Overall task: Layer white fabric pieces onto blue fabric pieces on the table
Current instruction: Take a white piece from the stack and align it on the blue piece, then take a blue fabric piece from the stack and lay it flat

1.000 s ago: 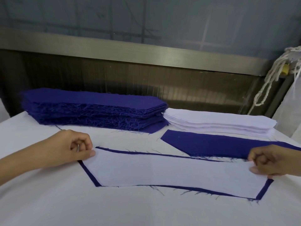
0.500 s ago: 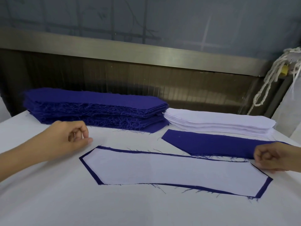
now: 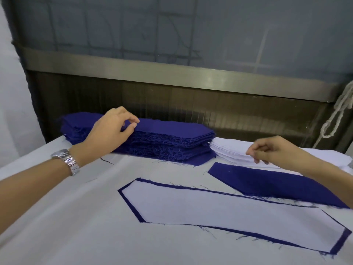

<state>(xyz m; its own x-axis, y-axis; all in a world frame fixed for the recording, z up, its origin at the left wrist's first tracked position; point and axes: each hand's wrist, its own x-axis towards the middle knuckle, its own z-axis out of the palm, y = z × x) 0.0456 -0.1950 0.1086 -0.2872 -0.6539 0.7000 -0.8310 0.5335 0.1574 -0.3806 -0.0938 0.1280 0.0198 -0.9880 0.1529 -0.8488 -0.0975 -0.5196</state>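
Fingers (image 3: 255, 153) of the right hand (image 3: 273, 150) curl at the near edge of the white stack (image 3: 229, 152), grip unclear, the bare blue piece (image 3: 267, 182) lying long-axis left-to-right on the tabletop (image 3: 76, 226) just nearer the person, while the left hand (image 3: 112, 129) pinches the top layer of the blue stack (image 3: 172, 138).

Table (image 3: 57, 236), back to front
Left stack (image 3: 172, 138) at back left, right stack (image 3: 229, 152) touching its right end; single piece (image 3: 267, 184) before right stack; layered pair (image 3: 219, 213) nearest, one piece on another. Left hand (image 3: 110, 131) on left stack, right hand (image 3: 273, 150) at right stack's front edge
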